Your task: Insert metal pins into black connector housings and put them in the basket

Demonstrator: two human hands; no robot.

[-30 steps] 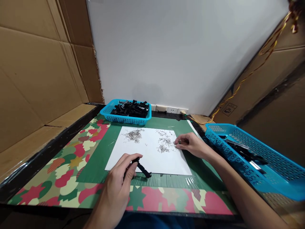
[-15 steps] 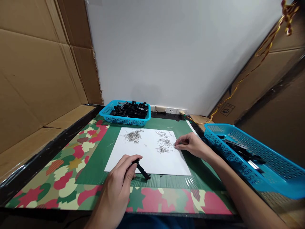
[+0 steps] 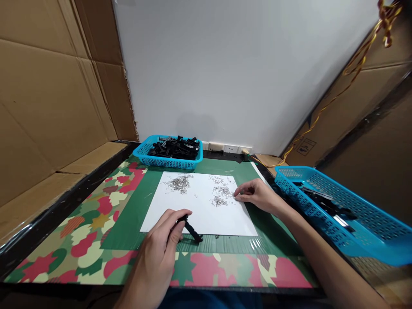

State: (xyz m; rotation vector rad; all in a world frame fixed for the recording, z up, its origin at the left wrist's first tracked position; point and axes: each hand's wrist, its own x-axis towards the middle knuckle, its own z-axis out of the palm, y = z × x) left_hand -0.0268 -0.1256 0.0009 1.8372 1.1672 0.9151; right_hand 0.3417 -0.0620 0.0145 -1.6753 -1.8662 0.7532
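Observation:
Between the thumb and fingers of my left hand [image 3: 165,236] is a slim black plastic part [image 3: 193,233], slanting down to the right over the front edge of a white paper sheet [image 3: 193,214]. My right hand [image 3: 255,195] rests at the sheet's right edge, thumb and fingertips pinched together; whatever is between them is too small to make out. Close to those fingertips lies a loose pile of tiny bent metal pieces [image 3: 220,193], perhaps small springs. Another such pile [image 3: 180,183] is on the sheet's left side, and one single piece [image 3: 195,196] sits between the piles.
A blue basket [image 3: 167,162] heaped with black parts stands at the back left. At the right is another blue basket [image 3: 370,206] with several black parts. Behind are wall sockets [image 3: 231,149] and a twisted yellow-red wire [image 3: 322,113]. Cardboard [image 3: 58,94] walls the left side.
My right fingertips have shifted very slightly at the paper's edge. My left hand keeps the black part in the same place. The whole view has moved a little.

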